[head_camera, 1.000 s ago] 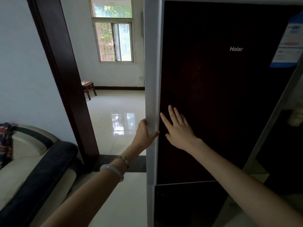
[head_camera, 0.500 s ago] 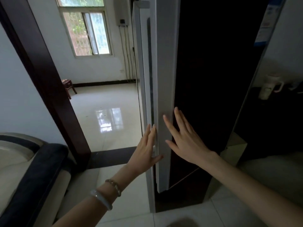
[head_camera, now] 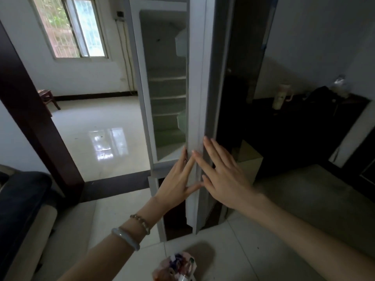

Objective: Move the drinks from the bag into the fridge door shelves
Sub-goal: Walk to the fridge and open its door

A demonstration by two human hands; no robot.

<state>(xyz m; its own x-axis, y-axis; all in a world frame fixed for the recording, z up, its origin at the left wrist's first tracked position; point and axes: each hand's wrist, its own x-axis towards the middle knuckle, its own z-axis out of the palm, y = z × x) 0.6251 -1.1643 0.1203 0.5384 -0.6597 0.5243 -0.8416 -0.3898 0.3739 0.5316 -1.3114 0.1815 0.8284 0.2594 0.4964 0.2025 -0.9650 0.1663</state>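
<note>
The fridge door (head_camera: 197, 110) stands swung out, seen almost edge-on. Behind it the white fridge interior (head_camera: 168, 88) shows several bare shelves. My left hand (head_camera: 176, 185) lies flat with spread fingers against the inner side of the door's edge. My right hand (head_camera: 221, 177) presses flat on the dark outer face of the door. Neither hand holds anything. On the floor at the bottom edge sits the bag (head_camera: 176, 266), thin plastic with colourful drink packs showing through; only its top is in view.
A dark sofa arm (head_camera: 22, 197) is at the lower left. A dark wooden door frame (head_camera: 34, 118) leads to a tiled room with a small stool (head_camera: 47, 98). A dark cabinet (head_camera: 294, 128) at the right carries a cup (head_camera: 281, 96).
The fridge door has swung further out, so the shelves inside now show. My left hand went from gripping the door edge to lying flat on it. The bag has come into view.
</note>
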